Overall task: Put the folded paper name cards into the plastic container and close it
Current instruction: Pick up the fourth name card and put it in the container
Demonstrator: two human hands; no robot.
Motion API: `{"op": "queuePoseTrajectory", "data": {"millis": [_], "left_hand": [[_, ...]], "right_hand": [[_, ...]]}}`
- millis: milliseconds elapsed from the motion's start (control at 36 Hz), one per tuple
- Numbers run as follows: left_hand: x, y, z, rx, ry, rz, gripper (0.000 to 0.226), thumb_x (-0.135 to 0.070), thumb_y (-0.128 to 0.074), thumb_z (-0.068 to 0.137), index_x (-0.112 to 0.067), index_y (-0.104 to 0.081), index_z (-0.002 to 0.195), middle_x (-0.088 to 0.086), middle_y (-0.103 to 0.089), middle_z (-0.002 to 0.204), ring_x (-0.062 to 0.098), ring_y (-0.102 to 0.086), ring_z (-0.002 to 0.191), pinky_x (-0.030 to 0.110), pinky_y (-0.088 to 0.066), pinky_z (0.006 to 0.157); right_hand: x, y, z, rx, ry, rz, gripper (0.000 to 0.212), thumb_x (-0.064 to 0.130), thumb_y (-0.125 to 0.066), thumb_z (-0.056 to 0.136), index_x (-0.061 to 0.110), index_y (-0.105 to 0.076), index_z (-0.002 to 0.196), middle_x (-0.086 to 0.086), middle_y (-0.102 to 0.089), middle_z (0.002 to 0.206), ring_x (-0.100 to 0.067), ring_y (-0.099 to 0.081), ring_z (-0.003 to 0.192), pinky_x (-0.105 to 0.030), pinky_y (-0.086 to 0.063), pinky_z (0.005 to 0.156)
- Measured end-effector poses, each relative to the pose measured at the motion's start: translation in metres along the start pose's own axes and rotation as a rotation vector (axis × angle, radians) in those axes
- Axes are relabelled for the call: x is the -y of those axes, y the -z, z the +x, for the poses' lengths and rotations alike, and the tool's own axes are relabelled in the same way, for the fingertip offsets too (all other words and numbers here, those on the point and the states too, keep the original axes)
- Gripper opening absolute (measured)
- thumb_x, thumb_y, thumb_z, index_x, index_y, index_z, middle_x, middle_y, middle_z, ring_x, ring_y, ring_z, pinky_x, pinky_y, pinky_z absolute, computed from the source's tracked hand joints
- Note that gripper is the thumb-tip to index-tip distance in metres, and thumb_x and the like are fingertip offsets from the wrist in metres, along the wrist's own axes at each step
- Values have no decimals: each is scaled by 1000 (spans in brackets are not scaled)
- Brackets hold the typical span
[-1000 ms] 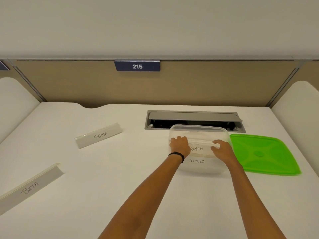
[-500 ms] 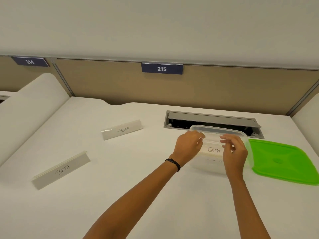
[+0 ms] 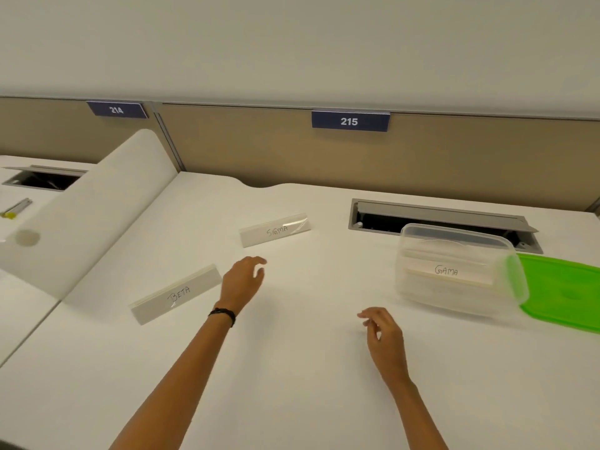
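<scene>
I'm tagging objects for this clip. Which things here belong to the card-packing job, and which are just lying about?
Part of the job:
BETA card
SIGMA card
GAMA card, already in the plastic container
green lid, off

Just lying about:
cable hatch
215 sign
214 sign

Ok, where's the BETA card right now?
In the head view the BETA card stands on the desk at left, just left of the left hand, nearer than the SIGMA card.
</scene>
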State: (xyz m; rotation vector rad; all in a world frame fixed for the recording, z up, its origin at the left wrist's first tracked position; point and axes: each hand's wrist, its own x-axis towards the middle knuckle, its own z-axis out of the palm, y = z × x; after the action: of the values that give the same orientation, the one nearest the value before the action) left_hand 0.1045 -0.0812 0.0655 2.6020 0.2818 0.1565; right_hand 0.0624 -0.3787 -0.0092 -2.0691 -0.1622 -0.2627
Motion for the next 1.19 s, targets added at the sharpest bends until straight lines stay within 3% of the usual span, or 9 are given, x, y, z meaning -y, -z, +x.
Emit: {"op": "queuePoseTrajectory", "data": {"millis": [139,361,611,944,1111,1194], "left_hand": [[59,26,-11,-10,171,-43,31,-17,-54,90,-18,-57,121,7,-57,128,27,-50,121,40,-41,98],[132,56,-17,24,185,174,52,-14,-58,88,-8,-40,137,23,-38,142,37,-31,134,46,-32,108],[183,62,-12,218,224,305,59,-24,-58,88,-15,-32,141,15,-47,137,33,-42,126,45,-32,107],[205,56,-27,85,130,232,54,-19,-62,85,-18,-43,135,7,-58,124,29,-52,110,39,-37,93],[203,48,-33,67,20,151,51,-18,-64,85,-20,-47,133,1,-58,128,23,-52,114,36,-35,97],[200,43,-36,39,-11,128,50,-18,-64,84,-21,-48,131,-1,-58,128,22,-52,114,35,-34,97]], "right_hand": [[3,-29,-23,41,-63,-65,32,-14,-47,84,12,-66,86,5,-60,95,-14,-65,87,-21,-51,77],[6,-53,-45,8,-135,-211,30,-15,-48,83,2,-69,96,-9,-59,114,-21,-56,110,-29,-44,96],[7,-55,-44,11,-159,-290,31,-17,-48,81,1,-68,97,-12,-60,114,-25,-56,109,-32,-45,97],[5,-60,-44,-3,-151,-388,35,-19,-46,80,5,-67,96,-8,-59,113,-26,-56,104,-31,-44,92],[13,-68,-45,-31,-148,-402,37,-19,-49,78,4,-67,100,-11,-60,112,-30,-57,101,-40,-49,89],[19,-75,-46,-80,-164,-371,39,-20,-47,79,3,-67,103,-13,-60,112,-31,-58,103,-37,-47,91]]}}
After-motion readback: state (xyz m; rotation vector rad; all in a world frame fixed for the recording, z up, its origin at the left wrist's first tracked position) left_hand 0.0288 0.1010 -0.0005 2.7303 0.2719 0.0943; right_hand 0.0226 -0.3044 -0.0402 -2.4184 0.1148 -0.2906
